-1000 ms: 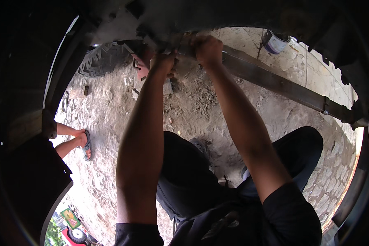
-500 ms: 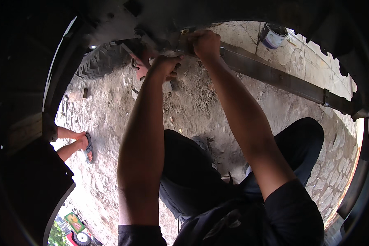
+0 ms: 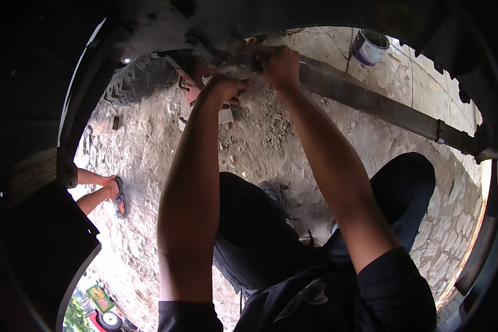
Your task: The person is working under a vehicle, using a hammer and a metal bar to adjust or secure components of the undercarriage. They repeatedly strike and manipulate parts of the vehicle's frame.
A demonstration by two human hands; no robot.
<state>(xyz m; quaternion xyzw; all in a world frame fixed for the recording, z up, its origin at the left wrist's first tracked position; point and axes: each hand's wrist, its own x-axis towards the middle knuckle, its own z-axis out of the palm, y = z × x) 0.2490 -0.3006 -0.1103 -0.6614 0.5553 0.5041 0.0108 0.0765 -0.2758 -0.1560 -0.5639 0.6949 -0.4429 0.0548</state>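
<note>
Both my arms reach up and forward under a dark vehicle body. My left hand (image 3: 224,88) is closed in a fist near a dirty metal fitting (image 3: 216,52) on the underside; what it grips is hidden. My right hand (image 3: 279,63) is closed around the near end of a long dark leaf spring (image 3: 371,102) that runs off to the right. A small brass-coloured bolt end (image 3: 250,40) shows just above my right hand. My knees in dark trousers (image 3: 260,232) are below.
A tyre (image 3: 138,83) stands at the upper left on dusty stone ground (image 3: 149,166). A grey paint can (image 3: 369,47) sits at the top right. Another person's feet in sandals (image 3: 113,193) are at the left. Dark bodywork frames the whole view.
Both hands have stayed at the fitting, shifting only slightly. The view has tilted a little, so the spring and paint can sit marginally higher.
</note>
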